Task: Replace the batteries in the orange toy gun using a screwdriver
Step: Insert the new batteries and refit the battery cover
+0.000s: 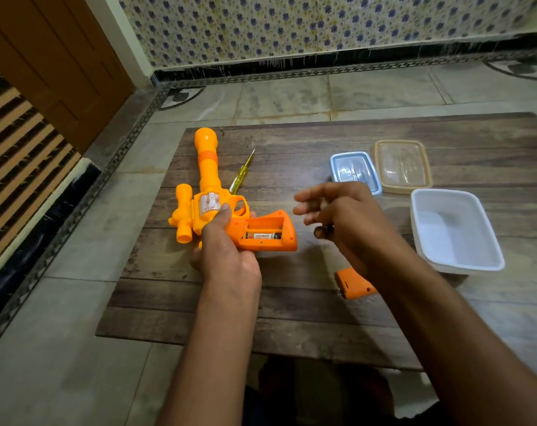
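Observation:
The orange toy gun (208,192) lies on the wooden board (292,302), barrel pointing away. My left hand (227,250) grips it around the body, just behind the trigger guard. Its handle compartment (265,230) is uncovered, with one battery (263,236) in the lower slot and the upper slot bare. My right hand (347,219) hovers to the right of the handle, blurred, pinching a dark battery (322,231) while its other fingers spread. The orange battery cover (353,284) lies on the board under my right forearm. A yellow screwdriver (242,175) lies beside the barrel.
A white plastic container (488,256) stands at the board's right edge. Behind it lie a blue-rimmed lid (335,161) and a tan-rimmed lid (424,167). Tiled floor surrounds the board; a brown door and a patterned wall stand beyond.

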Tool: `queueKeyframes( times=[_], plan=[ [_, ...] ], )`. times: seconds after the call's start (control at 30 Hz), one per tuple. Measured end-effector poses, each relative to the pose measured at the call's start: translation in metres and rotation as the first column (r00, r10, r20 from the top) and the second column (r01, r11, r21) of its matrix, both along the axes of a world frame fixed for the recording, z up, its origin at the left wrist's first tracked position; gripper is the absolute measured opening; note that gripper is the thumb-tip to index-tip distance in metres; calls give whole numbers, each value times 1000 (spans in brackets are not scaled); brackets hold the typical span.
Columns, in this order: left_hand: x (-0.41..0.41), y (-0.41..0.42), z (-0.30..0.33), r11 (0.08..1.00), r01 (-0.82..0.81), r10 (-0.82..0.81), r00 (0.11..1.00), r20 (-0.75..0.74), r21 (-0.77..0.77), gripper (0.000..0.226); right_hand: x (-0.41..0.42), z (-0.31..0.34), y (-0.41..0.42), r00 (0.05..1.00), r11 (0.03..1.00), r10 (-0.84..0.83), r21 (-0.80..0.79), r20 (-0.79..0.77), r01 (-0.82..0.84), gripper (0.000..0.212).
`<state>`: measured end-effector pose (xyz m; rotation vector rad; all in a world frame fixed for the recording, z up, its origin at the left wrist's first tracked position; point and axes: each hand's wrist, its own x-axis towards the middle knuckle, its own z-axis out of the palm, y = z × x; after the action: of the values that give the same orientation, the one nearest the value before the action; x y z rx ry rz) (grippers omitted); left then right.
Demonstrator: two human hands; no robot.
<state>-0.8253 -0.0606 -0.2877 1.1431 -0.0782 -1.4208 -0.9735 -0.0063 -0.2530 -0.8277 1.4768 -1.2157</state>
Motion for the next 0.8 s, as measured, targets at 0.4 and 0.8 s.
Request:
queueKeyframes(
  times=[0.4, 0.8],
  plan=[
    [-3, 5, 4, 1000, 9, -10, 999, 31, 27, 62, 4, -5, 1, 976, 941, -65, -337, -206, -8, 26],
    [-2, -5, -14, 1000, 6, -8, 998, 64, 26, 55, 28, -12, -6, 932, 824, -155, -563, -327, -61, 20]
  ],
)
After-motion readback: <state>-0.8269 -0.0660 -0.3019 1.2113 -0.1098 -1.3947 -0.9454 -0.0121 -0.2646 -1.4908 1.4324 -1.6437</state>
